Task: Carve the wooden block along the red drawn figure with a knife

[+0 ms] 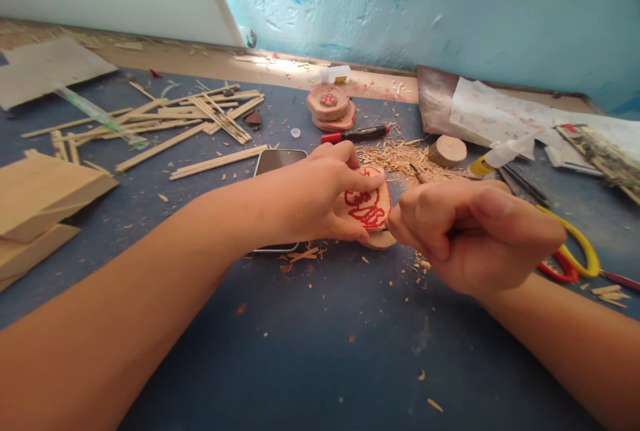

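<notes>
A small flat wooden piece [367, 201] bears a red marker drawing and a red edge line. Thumb and fingers of my left hand [333, 188] close around it and hold it low over the table. Beneath its near edge shows a pale round piece of wood [380, 239]. Against the right edge of the drawn piece, my right hand [465, 224] is curled into a fist. Whatever it grips is mostly hidden; a thin dark tip seems to show at the wood's edge. Under my left wrist lies a phone [280, 160], partly covered.
Beyond my hands lie a red marker [355, 134], stacked wooden discs [329, 103], wood shavings [400, 158] and a wood slice [449, 150]. To the right are a glue bottle [500, 156] and scissors [583, 248]. Thin sticks [190, 114] and wooden blocks [45, 198] occupy the left.
</notes>
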A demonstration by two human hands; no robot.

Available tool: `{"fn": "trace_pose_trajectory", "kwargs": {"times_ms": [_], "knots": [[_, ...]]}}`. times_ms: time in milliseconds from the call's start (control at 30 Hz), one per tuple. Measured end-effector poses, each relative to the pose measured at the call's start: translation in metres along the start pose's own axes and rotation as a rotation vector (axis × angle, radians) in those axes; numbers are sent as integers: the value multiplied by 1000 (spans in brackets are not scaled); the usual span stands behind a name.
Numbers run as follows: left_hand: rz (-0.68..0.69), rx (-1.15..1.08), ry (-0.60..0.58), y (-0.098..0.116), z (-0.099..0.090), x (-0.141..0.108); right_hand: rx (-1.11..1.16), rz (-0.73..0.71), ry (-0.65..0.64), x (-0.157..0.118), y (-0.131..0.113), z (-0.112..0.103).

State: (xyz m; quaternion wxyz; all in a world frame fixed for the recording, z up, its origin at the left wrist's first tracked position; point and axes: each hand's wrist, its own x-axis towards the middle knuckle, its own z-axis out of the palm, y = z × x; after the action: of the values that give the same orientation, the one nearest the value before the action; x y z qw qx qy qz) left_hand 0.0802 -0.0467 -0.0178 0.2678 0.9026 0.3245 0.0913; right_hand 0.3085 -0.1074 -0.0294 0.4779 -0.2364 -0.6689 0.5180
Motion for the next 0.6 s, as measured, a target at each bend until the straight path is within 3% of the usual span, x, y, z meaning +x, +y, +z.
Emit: {"fn": "trace_pose_trajectory", "kwargs": {"times_ms": [267, 433, 600], "knots": [[-3, 2, 3, 2, -2, -2, 125, 119, -12, 9, -24, -2], [-21, -6, 6, 2, -1, -1, 56, 114, -117, 6, -30, -10], [-38, 13, -6, 5, -1, 1, -191, 62, -115, -1, -36, 3]]}}
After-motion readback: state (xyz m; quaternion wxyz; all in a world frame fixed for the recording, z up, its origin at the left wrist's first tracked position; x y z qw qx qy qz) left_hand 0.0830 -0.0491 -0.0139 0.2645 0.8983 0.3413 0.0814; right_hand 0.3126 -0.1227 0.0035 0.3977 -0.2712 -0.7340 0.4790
